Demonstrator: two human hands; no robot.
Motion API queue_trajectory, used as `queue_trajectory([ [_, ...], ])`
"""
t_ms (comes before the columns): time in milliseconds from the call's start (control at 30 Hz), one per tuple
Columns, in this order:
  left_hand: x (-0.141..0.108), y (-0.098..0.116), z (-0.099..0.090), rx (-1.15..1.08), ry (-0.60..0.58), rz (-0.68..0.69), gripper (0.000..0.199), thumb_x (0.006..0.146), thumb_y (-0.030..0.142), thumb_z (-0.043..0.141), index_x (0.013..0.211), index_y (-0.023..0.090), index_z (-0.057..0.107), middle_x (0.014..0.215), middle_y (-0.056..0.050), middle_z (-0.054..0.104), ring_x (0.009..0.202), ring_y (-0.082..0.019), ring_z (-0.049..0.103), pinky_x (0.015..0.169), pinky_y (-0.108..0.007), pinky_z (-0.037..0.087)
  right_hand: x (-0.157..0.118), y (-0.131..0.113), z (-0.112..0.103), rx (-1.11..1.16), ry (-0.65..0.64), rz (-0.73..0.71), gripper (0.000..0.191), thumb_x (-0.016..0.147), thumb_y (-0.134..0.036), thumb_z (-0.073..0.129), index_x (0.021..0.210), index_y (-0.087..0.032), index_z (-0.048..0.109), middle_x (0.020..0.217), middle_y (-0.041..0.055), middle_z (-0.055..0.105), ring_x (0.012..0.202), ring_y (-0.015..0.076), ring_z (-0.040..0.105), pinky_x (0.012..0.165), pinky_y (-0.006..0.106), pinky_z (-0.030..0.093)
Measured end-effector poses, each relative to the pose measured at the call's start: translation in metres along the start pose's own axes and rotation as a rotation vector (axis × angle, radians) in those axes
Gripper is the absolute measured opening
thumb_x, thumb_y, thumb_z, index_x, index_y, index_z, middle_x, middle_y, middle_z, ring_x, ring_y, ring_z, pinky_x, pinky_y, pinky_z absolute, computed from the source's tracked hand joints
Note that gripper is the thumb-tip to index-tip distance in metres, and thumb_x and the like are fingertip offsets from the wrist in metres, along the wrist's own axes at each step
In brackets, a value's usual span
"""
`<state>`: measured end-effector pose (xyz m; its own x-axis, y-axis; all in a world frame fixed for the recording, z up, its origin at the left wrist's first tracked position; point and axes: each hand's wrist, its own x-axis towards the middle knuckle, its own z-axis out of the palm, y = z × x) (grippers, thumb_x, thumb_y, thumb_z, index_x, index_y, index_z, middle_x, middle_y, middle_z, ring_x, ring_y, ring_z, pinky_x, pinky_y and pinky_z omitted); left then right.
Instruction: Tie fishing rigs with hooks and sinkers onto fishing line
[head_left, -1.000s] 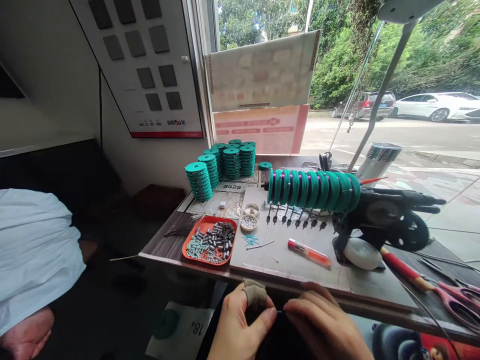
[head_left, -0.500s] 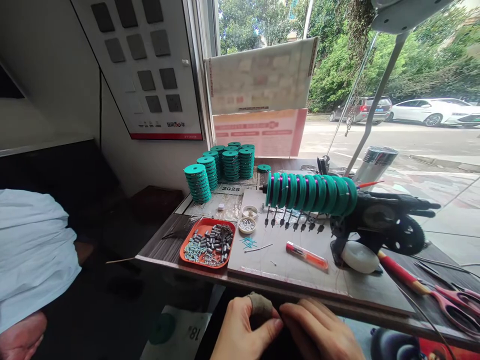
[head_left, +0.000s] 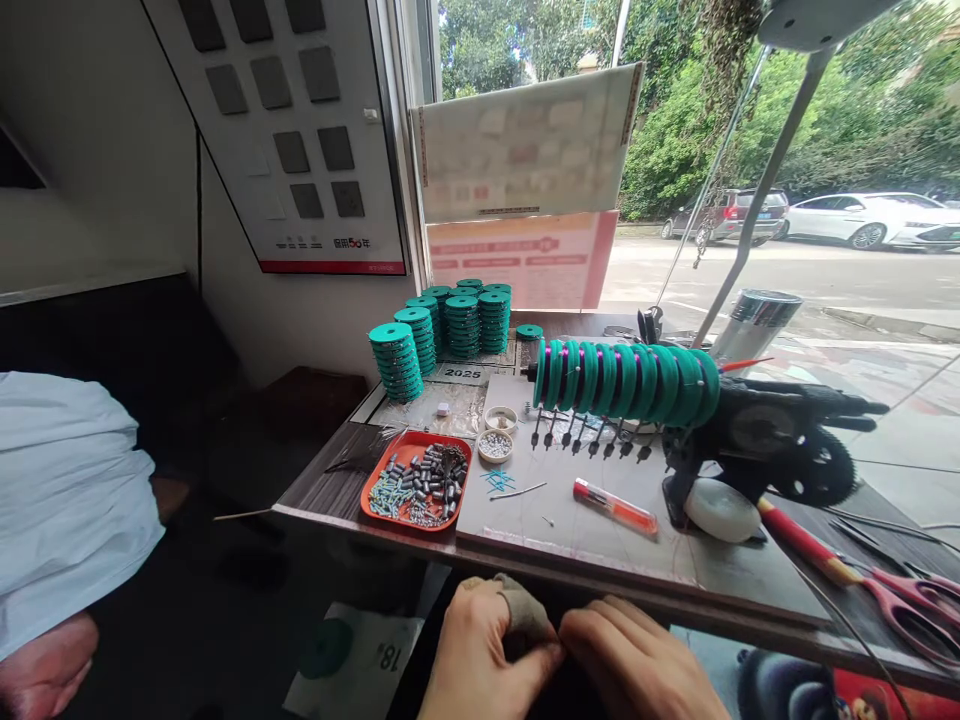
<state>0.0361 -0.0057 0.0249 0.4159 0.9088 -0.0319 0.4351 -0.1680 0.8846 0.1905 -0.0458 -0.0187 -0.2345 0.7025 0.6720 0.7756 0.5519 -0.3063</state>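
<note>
My left hand [head_left: 491,645], with a grey-brown wrap on its index finger, is closed in a pinch below the table's front edge. Almost touching it, my right hand [head_left: 637,655] is closed too, its fingertips curled inward. Whatever lies between the fingertips is too small to make out. Above them on the table, a row of green spools [head_left: 626,380] sits on the shaft of a black winding machine [head_left: 772,430], with small dark weights hanging below. An orange tray [head_left: 367,508] holds metal sinkers and small greenish pieces.
Stacks of green spools [head_left: 465,325] stand at the back left. Two small white cups [head_left: 495,446], an orange-red tube [head_left: 615,508] and a white round object [head_left: 720,512] lie nearer. Scissors [head_left: 904,610] rest at right. Another person's white clothing [head_left: 71,500] shows at left.
My hands stay together below the table edge, with the left fingers shifted slightly. The view has tilted a little. Nothing on the table has visibly moved.
</note>
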Motion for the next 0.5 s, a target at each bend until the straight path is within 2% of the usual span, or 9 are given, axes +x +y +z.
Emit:
queue_trajectory([
  [100,0.0003,0.0028,-0.0009,0.053,0.030,0.007,0.010,0.061,0.013,0.068,0.056,0.021,0.071,0.063,-0.004,0.066,0.069,-0.022,0.056,0.064,-0.029,0.038,0.0002,0.0008,-0.0044,0.015,-0.057,-0.001,0.033,0.099,-0.025,0.023,0.081,-0.022,0.050,0.061,-0.0022,0.058,0.052,0.0107,0.054,0.049,0.019,0.042],
  [233,0.0015,0.0036,-0.0009,0.124,0.002,0.026,0.011,0.061,0.012,0.068,0.056,0.021,0.071,0.065,-0.004,0.067,0.070,-0.022,0.057,0.066,-0.030,0.038,0.0004,0.0030,-0.0101,-0.021,-0.151,-0.036,0.031,0.099,-0.023,0.023,0.082,-0.021,0.049,0.063,-0.0020,0.059,0.054,0.0105,0.057,0.051,0.018,0.044],
  [500,0.0004,-0.0022,0.0018,0.278,-0.021,0.099,0.011,0.062,0.013,0.067,0.054,0.020,0.067,0.067,-0.006,0.066,0.072,-0.024,0.053,0.068,-0.033,0.035,-0.0028,0.0019,-0.0045,-0.062,-0.167,-0.062,0.030,0.099,-0.019,0.020,0.083,-0.021,0.046,0.063,-0.0019,0.058,0.054,0.0114,0.057,0.050,0.019,0.043],
])
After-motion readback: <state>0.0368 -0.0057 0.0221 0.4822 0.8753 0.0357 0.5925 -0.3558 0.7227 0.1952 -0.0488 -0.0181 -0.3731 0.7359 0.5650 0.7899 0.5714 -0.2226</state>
